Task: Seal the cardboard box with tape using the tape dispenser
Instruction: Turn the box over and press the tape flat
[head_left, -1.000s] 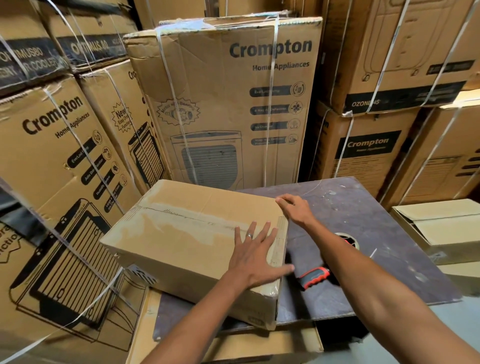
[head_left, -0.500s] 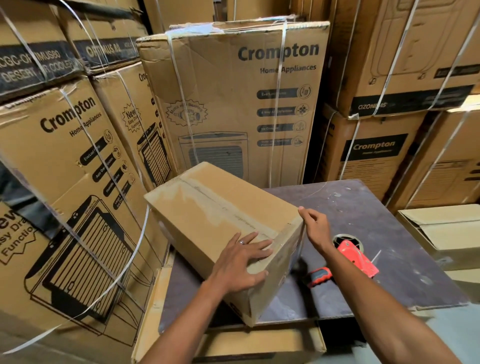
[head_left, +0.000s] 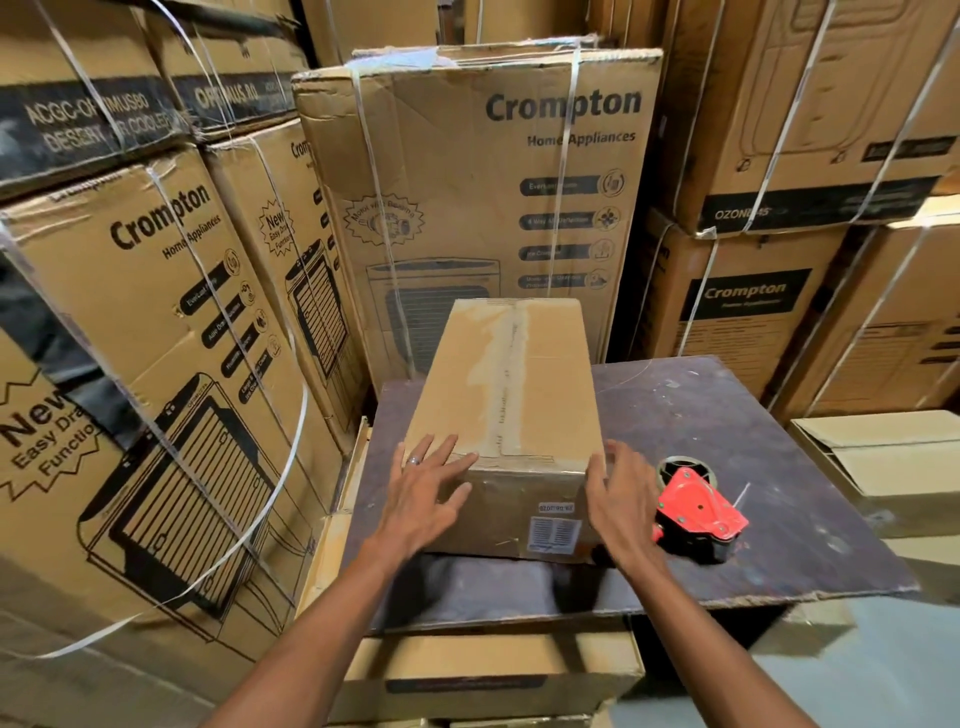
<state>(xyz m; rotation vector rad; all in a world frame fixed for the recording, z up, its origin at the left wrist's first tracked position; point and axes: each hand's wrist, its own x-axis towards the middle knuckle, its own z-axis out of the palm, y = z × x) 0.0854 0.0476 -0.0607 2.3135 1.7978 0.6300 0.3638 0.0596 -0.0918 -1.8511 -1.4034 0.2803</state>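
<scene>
A plain cardboard box (head_left: 540, 395) lies lengthwise on a dark board (head_left: 727, 431), its short end facing me. A strip of clear tape runs along its top seam. My left hand (head_left: 428, 493) rests with spread fingers on the box's near left corner. My right hand (head_left: 621, 493) is flat against the near right corner, fingers apart. A red tape dispenser (head_left: 696, 512) lies on the board just right of my right hand, untouched.
Tall strapped appliance cartons (head_left: 483, 197) wall in the left, back and right. Smaller plain cartons (head_left: 883, 457) sit at the right beside the board. Another carton (head_left: 488, 670) supports the board from below. A loose white strap (head_left: 260, 519) hangs at the left.
The box has been turned from crosswise and tilted to lengthwise and flat on the board. Both hands shifted to its near end. The dispenser, earlier partly hidden by my right arm, is in full view.
</scene>
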